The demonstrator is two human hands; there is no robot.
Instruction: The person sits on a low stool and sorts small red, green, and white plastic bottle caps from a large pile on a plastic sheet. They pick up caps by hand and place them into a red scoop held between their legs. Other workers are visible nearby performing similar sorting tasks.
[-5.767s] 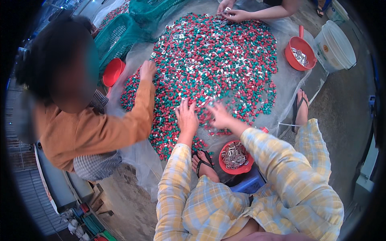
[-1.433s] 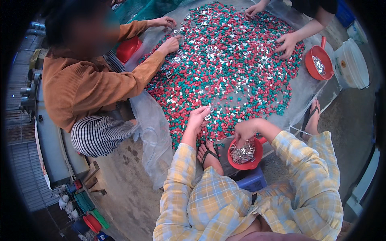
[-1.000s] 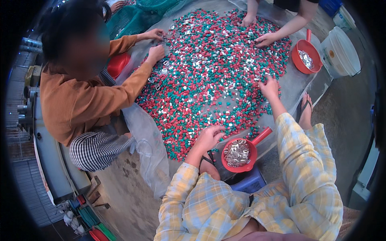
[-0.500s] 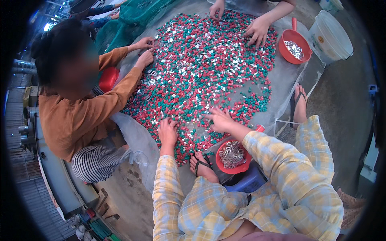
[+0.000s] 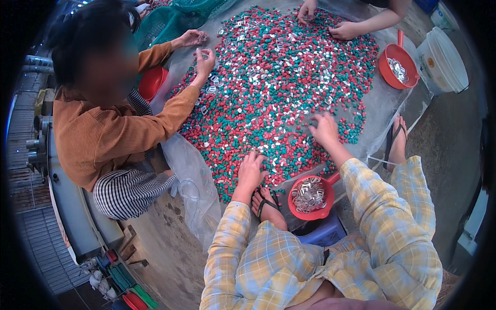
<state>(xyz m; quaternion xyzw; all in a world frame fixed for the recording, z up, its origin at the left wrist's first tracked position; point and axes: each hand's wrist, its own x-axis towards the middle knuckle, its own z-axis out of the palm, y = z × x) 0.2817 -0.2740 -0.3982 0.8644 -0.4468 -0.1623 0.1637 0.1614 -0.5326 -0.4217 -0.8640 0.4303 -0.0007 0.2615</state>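
Note:
Red, green and white small pieces form a wide pile [image 5: 279,93] on a clear plastic sheet, with shiny metal buckle-like pieces mixed in. My left hand [image 5: 250,174] rests at the pile's near edge, its fingers bent over the pieces and the thumb apart. Farther right, my right hand [image 5: 325,131] reaches low over the pile with fingers spread. I see nothing held in either hand, though the undersides are hidden. Between my forearms, near my foot, a red dipper [image 5: 327,212] holds several of the metal pieces [image 5: 308,195].
A person in a brown top [image 5: 113,144] crouches at the left, picking at the pile; another person's hands [image 5: 345,31] work at the far side. A second red dipper [image 5: 385,64] and a white bucket [image 5: 445,62] stand right. Under my dipper sits a blue plastic stool [image 5: 325,232].
My right hand has moved right and away from me across the pile. My left hand sits slightly farther right. The left person's hands have lifted off the pile; the view has shifted.

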